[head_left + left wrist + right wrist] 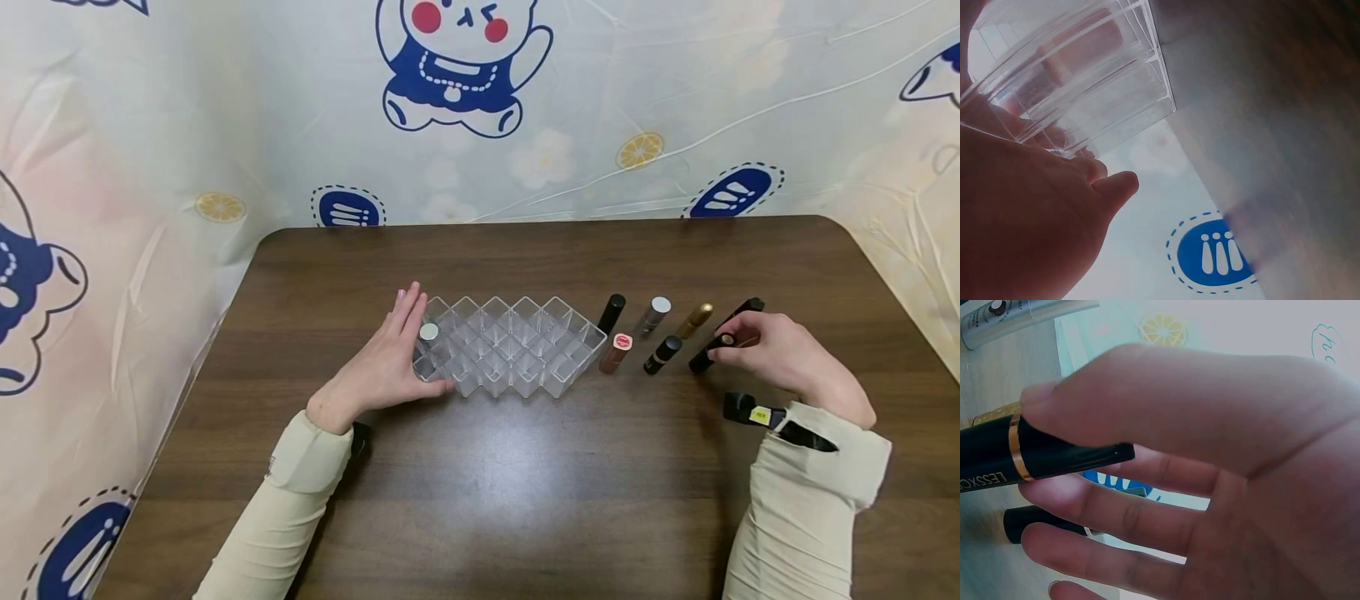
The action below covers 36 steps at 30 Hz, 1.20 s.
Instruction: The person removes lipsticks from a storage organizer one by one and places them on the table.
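Note:
My right hand (787,350) pinches a black lipstick tube (985,453) with a gold band and lettering between thumb and fingertips. In the head view this tube leans at the right end of a group of cosmetic tubes. A clear divided organizer (517,346) sits mid-table. My left hand (386,354) spans its left end, fingers straight along the side and thumb by the front corner. Inside the organizer's left end stands a tube with a pale round top (428,332). From the left wrist, the organizer's clear wall (1122,115) shows close beside the hand.
Right of the organizer stand a black tube (611,313), a red-topped brown tube (616,354), a silver tube (653,317), a gold tube (694,321) and a gold-banded black tube (663,355). Another black tube (750,306) is partly behind my right hand. A patterned cloth (465,175) hangs behind the table.

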{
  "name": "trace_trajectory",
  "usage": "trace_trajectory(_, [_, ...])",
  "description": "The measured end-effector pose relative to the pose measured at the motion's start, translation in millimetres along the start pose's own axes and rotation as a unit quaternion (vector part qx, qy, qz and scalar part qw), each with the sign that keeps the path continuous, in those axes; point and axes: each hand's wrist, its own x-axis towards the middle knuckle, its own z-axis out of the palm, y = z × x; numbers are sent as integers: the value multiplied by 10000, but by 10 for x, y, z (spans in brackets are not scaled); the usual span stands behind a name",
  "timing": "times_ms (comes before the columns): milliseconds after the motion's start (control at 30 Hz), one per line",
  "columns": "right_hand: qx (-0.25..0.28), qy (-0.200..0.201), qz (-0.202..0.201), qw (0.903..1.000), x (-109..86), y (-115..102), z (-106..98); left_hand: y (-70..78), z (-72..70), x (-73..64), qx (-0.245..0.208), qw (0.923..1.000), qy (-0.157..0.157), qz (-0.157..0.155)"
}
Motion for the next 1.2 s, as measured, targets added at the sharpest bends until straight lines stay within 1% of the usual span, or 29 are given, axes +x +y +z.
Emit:
trace_trajectory(200, [9, 9, -3, 10000, -10, -11, -5, 0, -3, 2, 2, 10000, 5, 15])
trace_trajectory(433, [-24, -71, 108, 9999, -34, -34, -37, -3, -3, 0, 28, 10000, 16, 11])
trace_trajectory(667, [-2, 1, 133, 9999, -46, -37, -53, 1, -1, -3, 39, 10000, 33, -7])
trace_trajectory(767, [-14, 138, 87, 9999, -55, -43, -58, 2, -1, -3, 41, 10000, 28, -14])
trace_trajectory(1033, [42, 846, 21, 9964, -90, -85, -73, 1, -9, -2, 17, 10000, -2, -11])
trace_trajectory(1200, [42, 1136, -25, 9935, -102, -100, -84, -2, -5, 0, 28, 10000, -5, -15])
